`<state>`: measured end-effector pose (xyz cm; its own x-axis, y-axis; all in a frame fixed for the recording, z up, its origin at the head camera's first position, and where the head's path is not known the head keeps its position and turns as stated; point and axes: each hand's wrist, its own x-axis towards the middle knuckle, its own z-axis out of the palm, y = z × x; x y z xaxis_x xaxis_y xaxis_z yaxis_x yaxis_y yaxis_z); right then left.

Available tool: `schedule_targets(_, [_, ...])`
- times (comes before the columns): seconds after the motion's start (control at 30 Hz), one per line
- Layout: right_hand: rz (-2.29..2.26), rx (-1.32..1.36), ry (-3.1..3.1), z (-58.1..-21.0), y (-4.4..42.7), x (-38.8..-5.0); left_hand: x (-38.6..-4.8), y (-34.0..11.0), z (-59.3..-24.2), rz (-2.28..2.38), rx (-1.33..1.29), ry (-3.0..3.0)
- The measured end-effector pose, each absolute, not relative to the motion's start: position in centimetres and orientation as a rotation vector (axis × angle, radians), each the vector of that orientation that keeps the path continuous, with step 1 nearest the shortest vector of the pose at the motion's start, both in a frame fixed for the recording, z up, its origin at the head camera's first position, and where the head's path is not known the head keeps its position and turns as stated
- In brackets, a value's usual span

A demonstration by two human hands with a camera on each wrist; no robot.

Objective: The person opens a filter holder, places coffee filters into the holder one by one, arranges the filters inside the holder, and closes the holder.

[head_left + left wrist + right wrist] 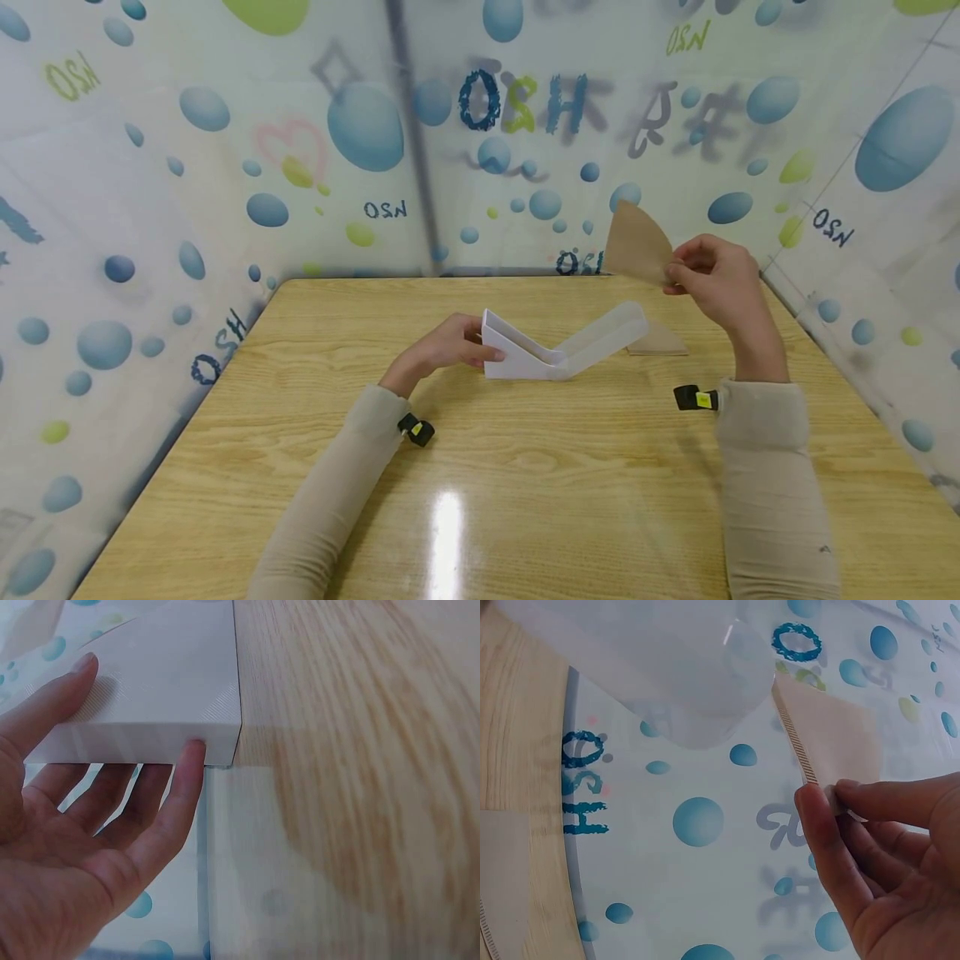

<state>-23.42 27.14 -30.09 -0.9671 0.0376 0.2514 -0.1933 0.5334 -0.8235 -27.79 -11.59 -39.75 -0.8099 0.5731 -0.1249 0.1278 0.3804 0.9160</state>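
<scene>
My left hand (450,342) grips the closed end of a white filter box (517,354) standing on the table. In the left wrist view its thumb lies on the broad face of the box (165,675), and the little finger touches the narrow side. A translucent lid (603,337) is swung out to the right of the box. Raised above the table's back right, my right hand (716,275) pinches a tan cone-shaped paper coffee filter (637,246) by a corner. Its crimped seam shows in the right wrist view on the filter (832,735).
Another tan coffee filter (660,340) lies on the wooden table (555,483), partly behind the lid. A printed curtain with bubble shapes (480,167) hangs close behind the table and along both sides.
</scene>
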Motion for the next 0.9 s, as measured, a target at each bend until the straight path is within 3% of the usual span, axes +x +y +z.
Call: schedule_targets(0.9, [1.378,0.235,-2.532,-29.9,25.3,-23.3,-27.8,-11.6,-39.8,1.402,0.599,2.236])
